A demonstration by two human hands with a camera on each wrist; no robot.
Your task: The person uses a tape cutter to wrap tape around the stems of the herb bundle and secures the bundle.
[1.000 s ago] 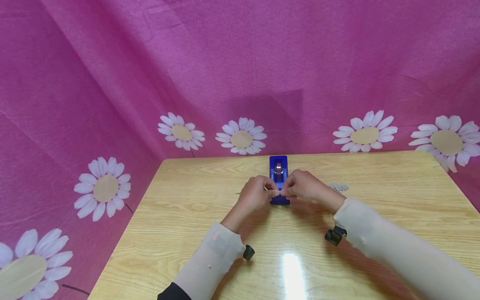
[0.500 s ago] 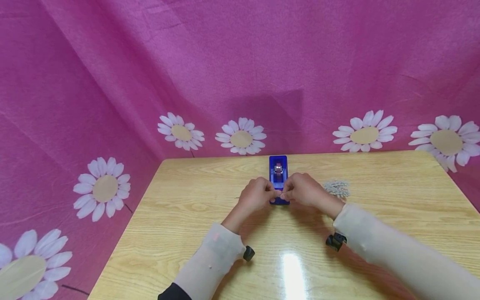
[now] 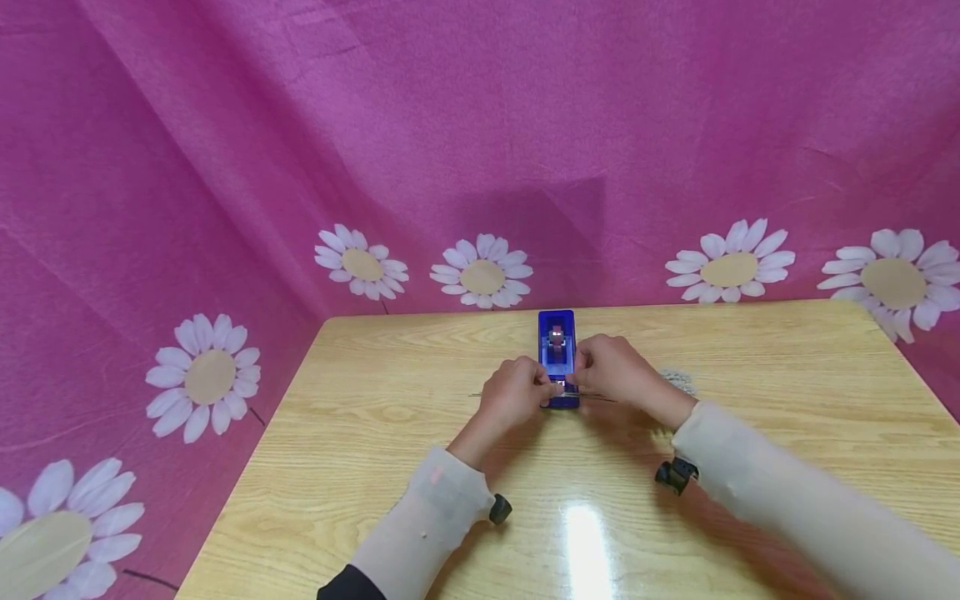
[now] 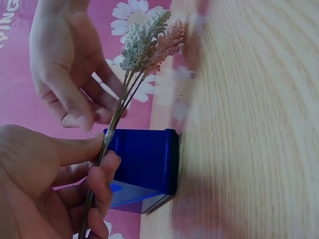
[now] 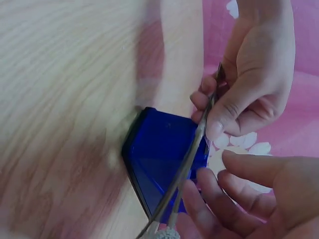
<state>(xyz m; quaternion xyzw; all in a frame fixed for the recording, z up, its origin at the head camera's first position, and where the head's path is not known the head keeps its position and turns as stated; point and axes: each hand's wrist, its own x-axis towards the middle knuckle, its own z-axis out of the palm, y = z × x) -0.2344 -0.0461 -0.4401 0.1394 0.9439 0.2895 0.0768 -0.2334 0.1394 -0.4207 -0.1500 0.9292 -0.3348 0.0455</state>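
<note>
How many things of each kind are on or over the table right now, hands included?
Hands: 2, left hand and right hand
Blue box: 1
Flower sprig bundle, held across the box: 1
Total: 4

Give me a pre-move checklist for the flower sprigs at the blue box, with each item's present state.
1. Left hand pinches the sprig stems: ok.
2. Right hand grips the stems: cannot tell; its fingers are next to them.
3. Blue box rests flat on the table: ok.
4. Stems lie across the box's near end: ok.
5. Stem tips are inside the box: not ok; they pass over it.
6. Flower heads are intact: ok.
</note>
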